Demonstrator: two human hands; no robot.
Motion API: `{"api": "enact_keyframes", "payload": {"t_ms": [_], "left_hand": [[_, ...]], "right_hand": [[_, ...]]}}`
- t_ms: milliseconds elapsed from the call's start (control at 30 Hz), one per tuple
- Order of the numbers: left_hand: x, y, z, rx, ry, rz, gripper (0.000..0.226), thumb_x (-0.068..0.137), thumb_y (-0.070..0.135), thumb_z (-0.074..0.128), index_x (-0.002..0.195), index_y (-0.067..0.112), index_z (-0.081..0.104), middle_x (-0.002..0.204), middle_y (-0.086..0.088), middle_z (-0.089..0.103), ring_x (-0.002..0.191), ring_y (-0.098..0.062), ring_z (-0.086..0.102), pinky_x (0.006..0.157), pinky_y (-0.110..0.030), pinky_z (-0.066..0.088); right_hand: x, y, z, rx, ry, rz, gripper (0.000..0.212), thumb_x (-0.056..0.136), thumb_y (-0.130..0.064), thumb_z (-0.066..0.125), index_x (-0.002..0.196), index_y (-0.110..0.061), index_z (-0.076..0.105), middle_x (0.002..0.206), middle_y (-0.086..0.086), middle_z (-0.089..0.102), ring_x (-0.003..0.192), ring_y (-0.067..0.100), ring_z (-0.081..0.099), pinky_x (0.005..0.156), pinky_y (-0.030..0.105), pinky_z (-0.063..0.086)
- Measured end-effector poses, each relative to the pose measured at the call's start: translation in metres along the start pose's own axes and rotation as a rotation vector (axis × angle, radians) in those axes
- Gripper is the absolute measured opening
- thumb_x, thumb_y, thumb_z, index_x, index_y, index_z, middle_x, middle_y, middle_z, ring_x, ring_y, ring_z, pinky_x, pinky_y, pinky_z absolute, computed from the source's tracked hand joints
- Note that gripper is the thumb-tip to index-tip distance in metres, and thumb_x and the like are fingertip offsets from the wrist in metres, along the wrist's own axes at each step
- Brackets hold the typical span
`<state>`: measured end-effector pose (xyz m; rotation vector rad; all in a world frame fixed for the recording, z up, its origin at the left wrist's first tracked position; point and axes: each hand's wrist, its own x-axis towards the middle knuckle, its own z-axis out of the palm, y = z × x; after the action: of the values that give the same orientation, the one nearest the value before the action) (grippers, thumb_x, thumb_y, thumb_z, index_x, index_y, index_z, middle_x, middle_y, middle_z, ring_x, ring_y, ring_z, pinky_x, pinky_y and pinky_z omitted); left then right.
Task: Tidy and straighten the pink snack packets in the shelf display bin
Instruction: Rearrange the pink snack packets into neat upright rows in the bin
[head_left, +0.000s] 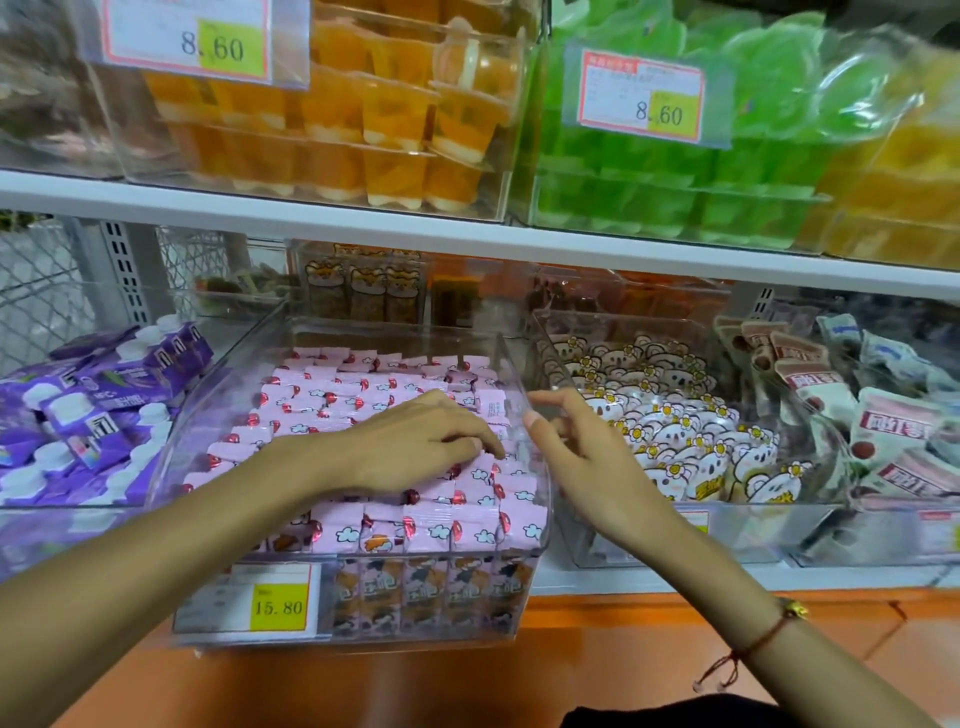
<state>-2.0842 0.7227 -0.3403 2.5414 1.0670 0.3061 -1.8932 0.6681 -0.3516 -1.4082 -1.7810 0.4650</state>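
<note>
Bright, even light, perhaps from overhead; glare streaks the clear bin wall (511, 374). Edges bow and blur; upper shelf soft.

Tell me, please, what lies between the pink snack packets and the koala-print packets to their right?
In the head view, the clear bin wall and the right hand, fingers extended, separate the pink snack packets from the koala-print packets.

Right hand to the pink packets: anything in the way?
Yes. The clear bin's right wall stands between the right hand, which hovers at it, and the pink packets. The left hand already rests on them.
</note>
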Motion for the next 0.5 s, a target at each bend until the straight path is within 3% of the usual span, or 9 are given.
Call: {"api": "enact_keyframes", "payload": {"t_ms": [67,100,200,300,400,500], "left_hand": [[0.006,0.001,-0.003,-0.168,0.079,-0.029,0.027,0.1,0.02,0.042,0.114,0.028,0.064,0.113,-0.002,0.064,0.106,-0.026,0.056,0.094,-0.043,0.046],[0.01,0.001,-0.005,-0.233,0.143,-0.053,0.024,0.098,0.018,0.047,0.111,0.026,0.065,0.112,0.0,0.065,0.103,-0.023,0.059,0.093,-0.044,0.047],[0.022,0.0,-0.007,-0.143,0.281,-0.124,0.015,0.093,0.024,0.056,0.102,0.028,0.068,0.106,0.008,0.064,0.094,-0.011,0.059,0.084,-0.036,0.051],[0.032,0.0,-0.004,0.098,0.215,-0.118,0.02,0.091,0.034,0.059,0.105,0.027,0.07,0.102,0.007,0.064,0.099,-0.014,0.056,0.083,-0.032,0.048],[0.039,0.0,-0.008,0.13,0.168,-0.145,0.024,0.089,0.04,0.061,0.106,0.028,0.071,0.105,0.006,0.066,0.096,-0.014,0.055,0.079,-0.029,0.047],[0.043,0.002,-0.011,0.119,0.143,-0.171,0.023,0.088,0.039,0.063,0.106,0.028,0.071,0.105,0.007,0.067,0.096,-0.014,0.058,0.078,-0.029,0.049]], "right_hand": [[-0.002,-0.001,-0.001,0.033,-0.014,-0.006,0.029,0.098,-0.036,0.043,0.121,-0.021,0.05,0.058,-0.007,0.05,0.046,-0.001,0.049,0.046,0.012,0.032],[-0.003,-0.001,-0.002,0.059,-0.024,-0.012,0.028,0.098,-0.036,0.041,0.121,-0.022,0.051,0.063,-0.005,0.057,0.049,0.0,0.052,0.047,0.011,0.033],[-0.004,0.0,-0.004,0.081,-0.015,-0.029,0.023,0.101,-0.03,0.038,0.116,-0.027,0.055,0.075,0.0,0.066,0.06,0.004,0.058,0.054,0.014,0.041],[-0.004,0.0,-0.004,0.075,-0.01,-0.03,0.022,0.101,-0.026,0.039,0.115,-0.027,0.055,0.073,-0.002,0.067,0.057,0.005,0.058,0.052,0.012,0.039],[-0.004,-0.001,-0.004,0.087,-0.015,-0.019,0.02,0.101,-0.025,0.039,0.113,-0.028,0.055,0.06,-0.012,0.062,0.049,0.001,0.054,0.048,0.01,0.035],[-0.004,-0.003,-0.005,0.095,-0.018,-0.004,0.022,0.1,-0.025,0.04,0.116,-0.026,0.055,0.08,0.001,0.07,0.067,0.012,0.062,0.058,0.019,0.046]]}}
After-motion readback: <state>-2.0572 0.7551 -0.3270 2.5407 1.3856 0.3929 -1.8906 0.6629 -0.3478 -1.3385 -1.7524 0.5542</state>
